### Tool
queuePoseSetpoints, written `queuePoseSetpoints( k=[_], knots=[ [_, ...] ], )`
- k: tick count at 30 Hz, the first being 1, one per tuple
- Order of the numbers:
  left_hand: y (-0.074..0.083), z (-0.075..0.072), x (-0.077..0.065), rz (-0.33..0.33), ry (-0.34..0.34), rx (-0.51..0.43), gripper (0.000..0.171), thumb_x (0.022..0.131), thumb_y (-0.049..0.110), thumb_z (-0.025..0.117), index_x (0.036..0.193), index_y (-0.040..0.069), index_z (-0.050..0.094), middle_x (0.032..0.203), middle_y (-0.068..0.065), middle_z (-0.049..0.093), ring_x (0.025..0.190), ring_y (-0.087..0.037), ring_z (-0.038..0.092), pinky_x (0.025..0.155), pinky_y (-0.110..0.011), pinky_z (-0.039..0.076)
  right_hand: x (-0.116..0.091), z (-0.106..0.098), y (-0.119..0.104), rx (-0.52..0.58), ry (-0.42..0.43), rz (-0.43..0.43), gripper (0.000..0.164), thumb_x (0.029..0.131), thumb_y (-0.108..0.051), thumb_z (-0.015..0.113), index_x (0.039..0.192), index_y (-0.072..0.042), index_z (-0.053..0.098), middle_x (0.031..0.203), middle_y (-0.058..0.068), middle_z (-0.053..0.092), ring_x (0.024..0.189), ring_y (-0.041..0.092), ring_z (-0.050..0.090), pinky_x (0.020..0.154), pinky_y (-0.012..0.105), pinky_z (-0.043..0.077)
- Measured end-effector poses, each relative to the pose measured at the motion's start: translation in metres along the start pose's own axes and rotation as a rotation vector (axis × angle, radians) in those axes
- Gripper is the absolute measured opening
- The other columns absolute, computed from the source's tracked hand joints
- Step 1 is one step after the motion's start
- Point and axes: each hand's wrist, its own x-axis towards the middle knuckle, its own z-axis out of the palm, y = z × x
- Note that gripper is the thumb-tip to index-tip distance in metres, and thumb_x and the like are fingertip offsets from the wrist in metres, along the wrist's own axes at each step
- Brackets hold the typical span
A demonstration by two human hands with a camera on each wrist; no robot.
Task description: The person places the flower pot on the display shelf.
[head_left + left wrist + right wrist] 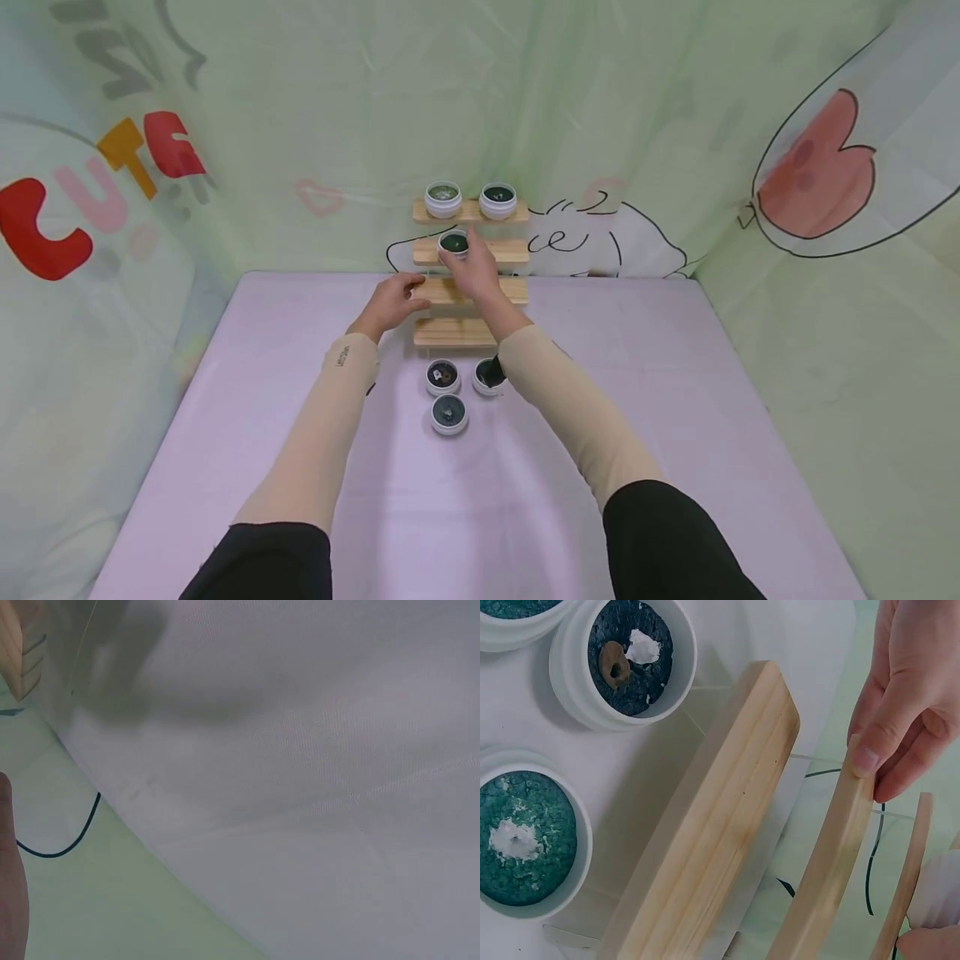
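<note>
A tiered wooden rack (pixel 454 332) with several pale boards stands at the back of the table. My left hand (pixel 393 302) pinches the left end of its second board from the bottom (pixel 821 877) between thumb and fingers. On the board above, my right hand (pixel 476 271) grips a small white jar (pixel 453 242) with dark green contents; whether its base touches the wood cannot be told. Two similar jars, a left one (pixel 443 200) and a right one (pixel 498 201), sit on the top board. The left wrist view catches only a finger (pixel 11 885) and a board's corner (pixel 22 649).
Three more open jars stand before the rack: one with a brown ring-like piece (pixel 615 666), one by the right sleeve (pixel 487 377), and a nearer one (pixel 449 414). A lilac cloth (pixel 637 375) covers the table. Printed curtains (pixel 360 100) hang behind and beside it.
</note>
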Motion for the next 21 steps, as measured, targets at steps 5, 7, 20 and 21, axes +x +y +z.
queuePoseSetpoints(
  k=[5,7,20,21],
  knots=[
    [0.002,-0.002,0.000,-0.002,-0.005,-0.010,0.056,0.091,0.015,0.071,0.138,-0.007,0.049,0.140,-0.022,0.051,0.128,-0.033,0.050,0.108,-0.037,0.042,0.004,0.002,-0.005,0.003,0.001,0.021,0.077,0.099,-0.032,0.058,0.156,-0.002,0.016,0.159,0.015,0.024,0.146,0.026,0.024,0.120,0.034,0.024],
    [0.002,-0.002,0.000,-0.005,-0.006,-0.014,0.056,0.092,0.015,0.070,0.138,-0.007,0.049,0.140,-0.022,0.052,0.128,-0.033,0.050,0.108,-0.038,0.042,0.006,0.003,-0.007,0.006,0.009,0.025,0.077,0.099,-0.032,0.059,0.156,-0.001,0.015,0.159,0.016,0.024,0.145,0.027,0.024,0.119,0.035,0.024],
    [0.002,-0.002,-0.002,0.002,0.000,-0.008,0.055,0.092,0.015,0.070,0.138,-0.006,0.050,0.137,-0.022,0.053,0.124,-0.033,0.052,0.107,-0.039,0.043,0.010,0.008,-0.015,-0.043,0.023,0.016,0.077,0.099,-0.031,0.058,0.154,0.003,0.017,0.157,0.020,0.028,0.143,0.029,0.029,0.118,0.035,0.027],
    [0.001,-0.002,-0.002,-0.001,-0.001,-0.006,0.055,0.092,0.015,0.070,0.138,-0.006,0.050,0.137,-0.021,0.054,0.124,-0.033,0.052,0.107,-0.039,0.043,0.010,0.008,-0.015,-0.046,0.022,0.017,0.077,0.099,-0.031,0.058,0.154,0.003,0.017,0.157,0.019,0.028,0.143,0.029,0.029,0.118,0.034,0.027]
  ],
)
